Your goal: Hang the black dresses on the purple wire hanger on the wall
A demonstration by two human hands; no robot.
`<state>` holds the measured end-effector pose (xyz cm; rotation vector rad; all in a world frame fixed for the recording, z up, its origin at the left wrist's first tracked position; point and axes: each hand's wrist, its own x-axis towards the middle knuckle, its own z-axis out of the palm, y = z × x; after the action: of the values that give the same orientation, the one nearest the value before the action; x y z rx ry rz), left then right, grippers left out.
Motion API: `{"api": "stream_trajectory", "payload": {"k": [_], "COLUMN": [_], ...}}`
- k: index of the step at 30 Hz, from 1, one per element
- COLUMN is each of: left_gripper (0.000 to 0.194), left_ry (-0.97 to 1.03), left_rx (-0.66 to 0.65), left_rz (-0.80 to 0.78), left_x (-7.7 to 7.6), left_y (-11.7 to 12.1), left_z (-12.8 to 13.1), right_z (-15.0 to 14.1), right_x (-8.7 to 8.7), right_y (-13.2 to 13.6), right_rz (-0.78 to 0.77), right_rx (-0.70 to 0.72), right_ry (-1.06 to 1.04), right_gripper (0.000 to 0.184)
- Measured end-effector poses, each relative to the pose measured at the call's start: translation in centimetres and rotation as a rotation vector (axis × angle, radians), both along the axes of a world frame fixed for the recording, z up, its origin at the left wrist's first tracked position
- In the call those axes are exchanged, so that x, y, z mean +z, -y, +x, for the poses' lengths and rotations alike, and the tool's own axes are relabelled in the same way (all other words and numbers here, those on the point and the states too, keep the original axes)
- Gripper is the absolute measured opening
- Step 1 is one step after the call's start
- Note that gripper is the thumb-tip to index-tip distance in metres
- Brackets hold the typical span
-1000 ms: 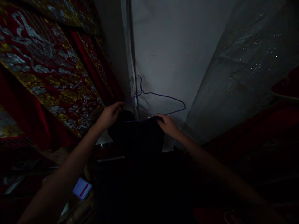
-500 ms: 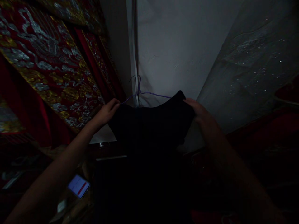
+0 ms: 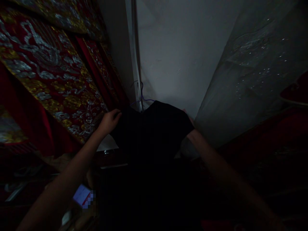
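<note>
A black garment (image 3: 151,128) hangs in front of me on a thin purple wire hanger (image 3: 141,96), whose hook shows above the collar against a white wall. My left hand (image 3: 109,121) is closed on the garment's left shoulder. My right hand (image 3: 190,119) is almost wholly hidden behind the garment's right shoulder; only a sliver of it shows, and its fingers cannot be seen.
Red cloth with gold and silver embroidery (image 3: 48,73) hangs at the left. A pale grey sparkly fabric (image 3: 252,70) hangs at the right. A lit phone screen (image 3: 81,195) lies low at the left. The lower part of the view is very dark.
The garment's right shoulder has been drawn over the hanger's right arm, which it now covers. My right hand slid behind the cloth. My left hand stayed at the left shoulder.
</note>
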<state>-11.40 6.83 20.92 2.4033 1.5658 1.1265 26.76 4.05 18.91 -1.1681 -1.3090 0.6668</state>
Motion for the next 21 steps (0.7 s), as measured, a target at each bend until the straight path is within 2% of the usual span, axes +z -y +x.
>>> {"api": "stream_trajectory", "payload": {"k": [2,4,6,8,10,13,14,15,17,19,20,21], "left_gripper": [0.032,0.029,0.029,0.029,0.031,0.046,0.052,0.057,0.059,0.051,0.045,0.044], "left_ry": [0.014,0.051,0.094,0.156,0.252,0.472,0.552,0.627,0.745,0.808,0.798,0.750], "left_rx": [0.023,0.034,0.046,0.044,-0.015,-0.233,-0.309,-0.369,-0.422,-0.396,-0.374,-0.353], "left_rz": [0.016,0.085,0.207,0.298,0.257,-0.008,-0.113,-0.224,-0.464,-0.698,-0.798,-0.877], "left_x": [-0.1,0.4,1.3,2.4,3.3,4.2,4.5,4.6,4.7,4.3,4.0,3.7], "left_y": [0.0,0.4,1.1,2.2,3.4,5.3,5.9,6.5,7.7,9.0,9.7,10.3], "left_z": [-0.1,0.7,1.9,3.2,4.4,5.8,6.2,6.5,6.7,6.2,5.7,5.2], "right_z": [0.1,0.4,0.7,0.8,0.6,-0.9,-1.6,-2.5,-4.2,-5.6,-6.0,-6.2], "right_x": [0.0,0.7,1.7,2.6,3.0,2.9,2.9,2.8,2.7,2.4,2.1,1.8], "right_y": [0.0,-0.1,-0.1,0.4,1.9,5.9,7.6,9.2,11.9,13.1,13.0,12.6], "right_rz": [-0.083,-0.151,-0.124,-0.030,0.055,0.152,0.167,0.162,0.096,0.003,-0.025,-0.031], "right_rx": [0.103,0.200,0.191,0.113,0.034,-0.014,0.040,0.162,0.580,0.963,1.060,1.086], "right_ry": [-0.089,-0.206,-0.285,-0.305,-0.305,-0.286,-0.224,-0.105,0.234,0.527,0.617,0.667], "right_gripper": [0.056,0.055,0.054,0.055,0.054,0.045,0.040,0.036,0.030,0.030,0.030,0.029]}}
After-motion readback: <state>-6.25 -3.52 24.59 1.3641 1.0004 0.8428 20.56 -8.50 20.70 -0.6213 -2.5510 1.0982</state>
